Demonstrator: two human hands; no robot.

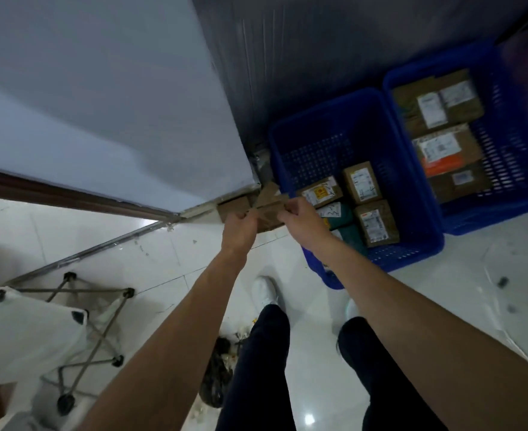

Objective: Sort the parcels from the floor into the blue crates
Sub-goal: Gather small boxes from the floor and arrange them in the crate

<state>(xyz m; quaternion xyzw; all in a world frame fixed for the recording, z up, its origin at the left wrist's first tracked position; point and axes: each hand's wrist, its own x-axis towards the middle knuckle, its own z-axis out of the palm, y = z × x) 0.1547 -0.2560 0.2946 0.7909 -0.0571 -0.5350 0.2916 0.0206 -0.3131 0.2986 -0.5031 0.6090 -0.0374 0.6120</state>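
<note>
Left hand [240, 223] and right hand [298, 213] both pinch a brown cardboard parcel [268, 209] — just left of the near blue crate [427, 231]. That crate holds several small parcels [362, 181]; a second blue crate [505, 213] adjoins it on the right.

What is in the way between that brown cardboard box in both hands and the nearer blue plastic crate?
Nothing visible. The brown cardboard box is beside the nearer blue plastic crate, whose far half shows bare floor.

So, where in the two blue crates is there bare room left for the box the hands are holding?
The near crate has a bare mesh floor across its far half, between the far wall and the small boxes packed at its near end. The far crate is crowded: large parcels fill most of it, leaving only a strip along its right wall. Both hands grip the cardboard box.
</note>
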